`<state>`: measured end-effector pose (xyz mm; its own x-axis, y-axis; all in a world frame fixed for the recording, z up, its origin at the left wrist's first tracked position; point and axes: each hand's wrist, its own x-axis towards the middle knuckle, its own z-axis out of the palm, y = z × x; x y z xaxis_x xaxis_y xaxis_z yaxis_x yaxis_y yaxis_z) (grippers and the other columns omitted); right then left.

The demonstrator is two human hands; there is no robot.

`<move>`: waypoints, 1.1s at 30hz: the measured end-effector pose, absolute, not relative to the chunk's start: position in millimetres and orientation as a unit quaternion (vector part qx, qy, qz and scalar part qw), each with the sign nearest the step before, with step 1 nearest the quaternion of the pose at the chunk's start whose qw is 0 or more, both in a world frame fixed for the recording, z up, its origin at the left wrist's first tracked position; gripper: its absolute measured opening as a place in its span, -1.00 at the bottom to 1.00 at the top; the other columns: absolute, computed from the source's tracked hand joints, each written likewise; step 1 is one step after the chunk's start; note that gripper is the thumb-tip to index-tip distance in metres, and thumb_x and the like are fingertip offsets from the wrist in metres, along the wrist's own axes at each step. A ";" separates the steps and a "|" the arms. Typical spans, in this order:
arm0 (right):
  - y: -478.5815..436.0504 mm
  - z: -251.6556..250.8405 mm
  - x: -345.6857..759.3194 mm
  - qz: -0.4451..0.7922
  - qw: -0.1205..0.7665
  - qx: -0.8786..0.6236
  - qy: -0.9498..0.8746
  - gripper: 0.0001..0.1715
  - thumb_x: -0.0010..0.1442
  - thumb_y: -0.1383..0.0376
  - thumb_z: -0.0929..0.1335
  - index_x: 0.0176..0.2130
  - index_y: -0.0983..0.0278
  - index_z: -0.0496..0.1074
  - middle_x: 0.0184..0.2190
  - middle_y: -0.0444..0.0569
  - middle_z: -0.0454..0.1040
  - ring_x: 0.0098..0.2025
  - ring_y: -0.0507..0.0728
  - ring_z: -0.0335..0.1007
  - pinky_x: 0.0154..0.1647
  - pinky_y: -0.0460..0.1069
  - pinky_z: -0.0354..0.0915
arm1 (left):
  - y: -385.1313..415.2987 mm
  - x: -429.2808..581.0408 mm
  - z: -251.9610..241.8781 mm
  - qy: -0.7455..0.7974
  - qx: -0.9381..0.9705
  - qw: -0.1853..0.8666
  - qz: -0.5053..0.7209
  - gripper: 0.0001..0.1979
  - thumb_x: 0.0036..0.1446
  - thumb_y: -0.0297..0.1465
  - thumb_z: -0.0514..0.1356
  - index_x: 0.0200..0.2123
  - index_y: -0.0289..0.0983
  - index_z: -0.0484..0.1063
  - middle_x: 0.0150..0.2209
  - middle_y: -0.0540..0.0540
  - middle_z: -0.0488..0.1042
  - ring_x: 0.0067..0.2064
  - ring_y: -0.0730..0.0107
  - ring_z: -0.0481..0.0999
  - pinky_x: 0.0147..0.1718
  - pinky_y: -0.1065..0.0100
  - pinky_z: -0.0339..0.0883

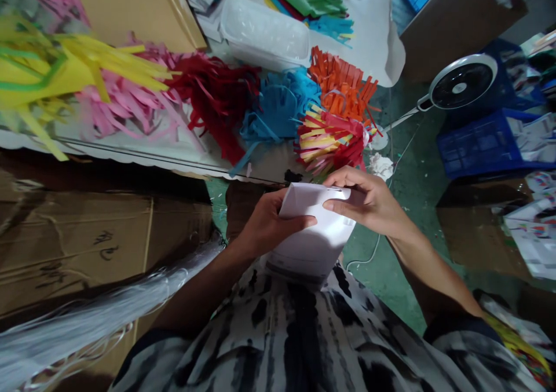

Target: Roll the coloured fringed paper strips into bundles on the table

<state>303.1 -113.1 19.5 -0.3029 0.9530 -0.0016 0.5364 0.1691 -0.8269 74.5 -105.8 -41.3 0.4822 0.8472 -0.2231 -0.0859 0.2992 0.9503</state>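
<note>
Currently both hands closed on white paper bag (310,235), apparently folded at top, held above lap: left hand (271,224) across its face, right hand (369,198) on top edge. Fringed paper streamers (336,120) just beyond.

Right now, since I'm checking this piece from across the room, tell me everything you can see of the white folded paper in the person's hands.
The white folded paper looks like matte paper or light card, folded into a flat, angular packet with crisp edges and a dark grey band near its lower end. It is held tilted above the person's shirt; I cannot tell whether they touch. The left hand grips its left side, and the right hand its upper right corner.
</note>
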 end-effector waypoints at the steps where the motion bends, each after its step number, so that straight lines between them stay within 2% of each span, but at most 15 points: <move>1: -113.7 19.1 304.7 0.389 0.277 -0.523 -0.706 -0.67 0.25 0.03 0.52 -0.08 0.12 0.51 -0.24 -0.10 0.54 -0.22 0.12 0.45 -0.23 0.01 0.36 | -105.6 74.8 -41.5 0.381 0.488 0.712 0.331 -0.59 -0.07 -0.28 0.53 -0.13 -0.30 0.66 -0.33 -0.05 0.61 -0.35 0.36 0.51 -0.38 0.41 0.35; 9: -114.9 18.5 305.7 0.389 0.283 -0.523 -0.704 -0.69 0.24 0.09 0.54 -0.07 0.13 0.53 -0.19 -0.10 0.56 -0.13 0.13 0.46 -0.08 0.05 0.38 | -101.5 76.7 -51.9 0.377 0.402 0.786 0.279 -0.65 -0.12 -0.24 0.56 -0.29 -0.33 0.70 -0.41 -0.06 0.60 -0.41 0.39 0.49 -0.41 0.41 0.31; 19: -111.3 27.2 312.9 0.423 0.229 -0.485 -0.730 -0.69 0.35 0.10 0.44 0.04 0.12 0.47 -0.10 -0.07 0.54 -0.11 0.14 0.49 -0.12 0.04 0.40 | -98.6 77.8 -55.1 0.367 0.401 0.788 0.290 -0.69 -0.12 -0.24 0.56 -0.34 -0.31 0.71 -0.44 -0.03 0.59 -0.43 0.43 0.47 -0.41 0.42 0.29; 29: -125.6 8.7 303.0 0.274 0.267 -0.538 -0.751 -0.76 0.35 0.09 0.45 -0.04 0.11 0.46 -0.21 -0.08 0.57 -0.22 0.14 0.50 -0.24 0.06 0.37 | -100.7 71.3 -62.2 0.337 0.439 0.788 0.269 -0.70 -0.05 -0.22 0.53 -0.33 -0.31 0.70 -0.41 -0.07 0.58 -0.40 0.37 0.49 -0.43 0.40 0.31; 33: -125.9 5.4 303.4 0.229 0.255 -0.529 -0.776 -0.75 0.36 0.07 0.43 -0.03 0.11 0.44 -0.21 -0.07 0.58 -0.22 0.16 0.51 -0.22 0.09 0.37 | -101.8 72.5 -63.1 0.342 0.424 0.797 0.262 -0.68 -0.07 -0.23 0.54 -0.29 -0.32 0.70 -0.38 -0.08 0.59 -0.37 0.35 0.51 -0.40 0.39 0.33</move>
<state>303.4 -125.9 5.4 -0.3106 0.9381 0.1533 0.7041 0.3353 -0.6259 72.5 -101.8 -63.1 0.6285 0.7072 -0.3238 -0.1265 0.5037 0.8546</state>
